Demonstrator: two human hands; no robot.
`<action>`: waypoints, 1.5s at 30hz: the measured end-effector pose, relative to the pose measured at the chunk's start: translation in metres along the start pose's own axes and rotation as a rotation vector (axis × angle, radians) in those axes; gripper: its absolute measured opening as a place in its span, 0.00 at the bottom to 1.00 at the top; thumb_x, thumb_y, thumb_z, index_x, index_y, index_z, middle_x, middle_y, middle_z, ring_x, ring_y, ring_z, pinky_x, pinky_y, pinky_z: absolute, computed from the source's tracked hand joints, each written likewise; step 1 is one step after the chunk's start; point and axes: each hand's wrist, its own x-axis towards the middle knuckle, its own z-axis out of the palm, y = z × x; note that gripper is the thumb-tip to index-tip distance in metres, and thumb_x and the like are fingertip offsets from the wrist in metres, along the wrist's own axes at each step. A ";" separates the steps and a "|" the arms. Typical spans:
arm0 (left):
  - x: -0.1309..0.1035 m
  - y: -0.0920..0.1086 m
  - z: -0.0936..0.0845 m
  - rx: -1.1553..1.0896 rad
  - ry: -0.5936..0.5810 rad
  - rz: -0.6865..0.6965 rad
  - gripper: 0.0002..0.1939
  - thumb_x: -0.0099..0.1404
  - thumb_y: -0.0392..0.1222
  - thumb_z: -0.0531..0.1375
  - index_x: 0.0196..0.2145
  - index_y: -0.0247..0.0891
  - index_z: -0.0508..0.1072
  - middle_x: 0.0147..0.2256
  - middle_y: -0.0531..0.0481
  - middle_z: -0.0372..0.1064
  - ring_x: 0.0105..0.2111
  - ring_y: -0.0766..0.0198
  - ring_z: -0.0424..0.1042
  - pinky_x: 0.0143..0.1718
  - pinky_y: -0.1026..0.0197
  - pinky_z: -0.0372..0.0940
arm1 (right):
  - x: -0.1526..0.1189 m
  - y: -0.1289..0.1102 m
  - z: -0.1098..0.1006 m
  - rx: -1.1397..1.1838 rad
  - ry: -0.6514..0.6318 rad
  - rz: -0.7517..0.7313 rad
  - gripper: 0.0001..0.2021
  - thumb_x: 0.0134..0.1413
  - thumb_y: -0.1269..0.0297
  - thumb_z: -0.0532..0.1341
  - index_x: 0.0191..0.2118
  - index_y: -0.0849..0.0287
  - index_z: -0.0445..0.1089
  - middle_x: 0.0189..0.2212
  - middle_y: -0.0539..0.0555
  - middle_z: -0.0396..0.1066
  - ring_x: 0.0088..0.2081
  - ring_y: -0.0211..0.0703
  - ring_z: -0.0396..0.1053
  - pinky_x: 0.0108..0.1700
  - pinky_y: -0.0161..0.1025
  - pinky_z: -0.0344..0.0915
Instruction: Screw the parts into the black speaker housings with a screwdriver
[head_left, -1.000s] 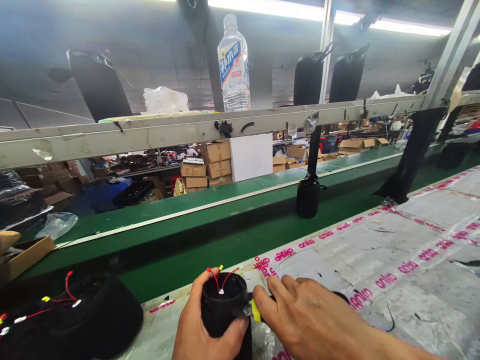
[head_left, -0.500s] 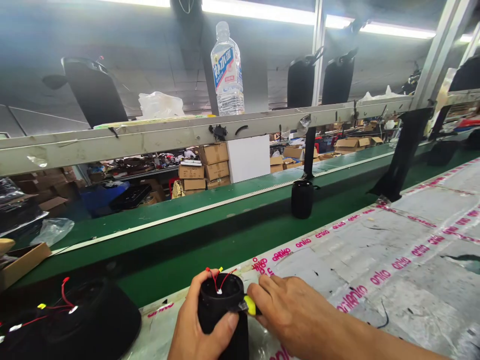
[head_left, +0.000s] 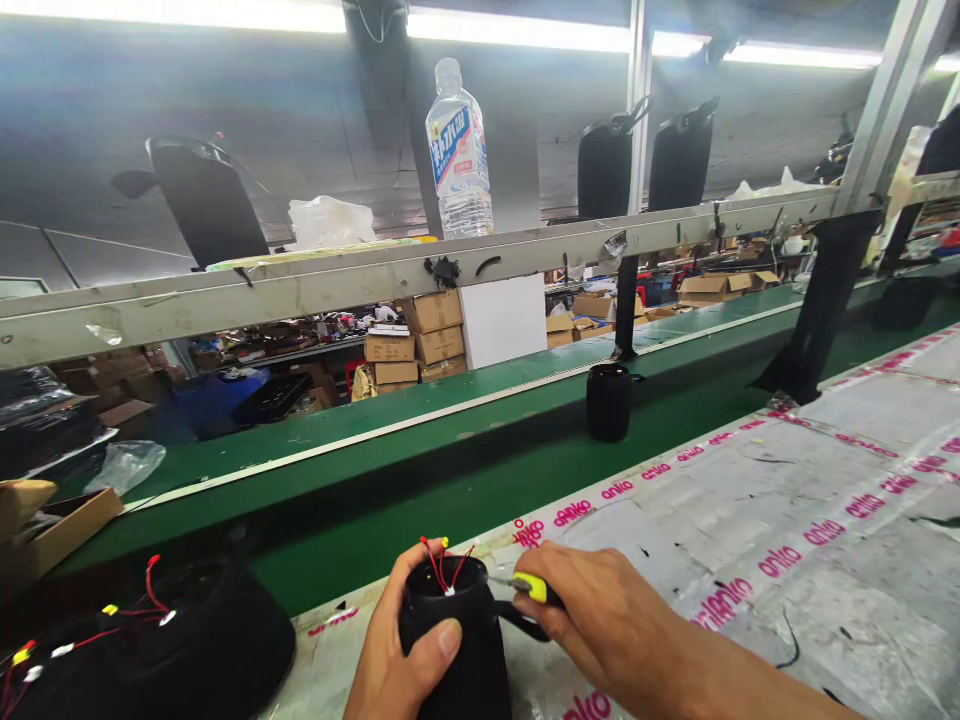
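Factory tabletop (head_left: 750, 520) beside a green conveyor (head_left: 450, 450). Left hand (head_left: 397, 650) grasps a black speaker (head_left: 450, 650) upright at the near edge. Right hand (head_left: 600, 630) pinches a yellow-handled tool (head_left: 529, 587) at its open rim; red wires (head_left: 439, 565) stick out, assembly looks unfinished.

The cylinder (head_left: 454, 640) is matte black, with thin red wires (head_left: 442, 568) tipped yellow and white sprouting from its open top. The tool (head_left: 531, 587) beside it shows a bright yellow grip. The work surface (head_left: 787, 500) is grey-silver, crossed by white tape strips printed with a repeating pink word. The conveyor belt (head_left: 465, 440) is dark green with a pale edge stripe. Another black cylinder (head_left: 608, 402) stands on it. The bottle (head_left: 459, 150) is clear with a blue-and-white label.
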 end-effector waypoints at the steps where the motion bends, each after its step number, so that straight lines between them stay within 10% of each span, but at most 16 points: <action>1: 0.000 0.000 0.000 0.001 -0.010 0.011 0.42 0.48 0.63 0.70 0.57 0.41 0.66 0.48 0.46 0.77 0.46 0.51 0.75 0.48 0.58 0.67 | -0.001 -0.001 -0.001 -0.034 -0.055 0.006 0.02 0.69 0.68 0.57 0.41 0.55 0.64 0.31 0.47 0.72 0.28 0.43 0.72 0.28 0.40 0.56; 8: 0.000 0.002 0.004 0.023 -0.037 0.032 0.45 0.44 0.61 0.72 0.56 0.42 0.65 0.46 0.47 0.77 0.46 0.51 0.75 0.49 0.57 0.67 | -0.002 -0.004 -0.005 -0.234 -0.123 -0.130 0.16 0.53 0.71 0.69 0.41 0.54 0.61 0.31 0.46 0.72 0.27 0.46 0.72 0.25 0.41 0.52; 28: -0.002 0.005 0.002 0.103 -0.111 0.062 0.40 0.48 0.60 0.70 0.54 0.42 0.67 0.46 0.47 0.77 0.45 0.51 0.74 0.49 0.56 0.65 | 0.008 -0.004 -0.014 -0.400 -0.112 -0.301 0.08 0.64 0.68 0.61 0.41 0.55 0.58 0.30 0.48 0.68 0.28 0.45 0.68 0.24 0.43 0.52; 36: -0.007 0.015 0.008 0.130 -0.125 0.076 0.35 0.49 0.55 0.68 0.52 0.41 0.67 0.42 0.49 0.77 0.41 0.52 0.74 0.46 0.56 0.65 | 0.000 -0.001 -0.015 -0.425 -0.167 -0.330 0.15 0.52 0.76 0.63 0.42 0.56 0.58 0.31 0.48 0.67 0.28 0.46 0.67 0.23 0.44 0.50; 45: -0.013 0.012 0.020 0.286 0.104 0.113 0.31 0.46 0.50 0.66 0.49 0.41 0.69 0.43 0.48 0.79 0.43 0.50 0.75 0.49 0.54 0.67 | 0.006 -0.010 -0.030 -0.550 -0.267 -0.346 0.15 0.48 0.76 0.65 0.39 0.55 0.61 0.29 0.47 0.64 0.25 0.46 0.64 0.20 0.47 0.39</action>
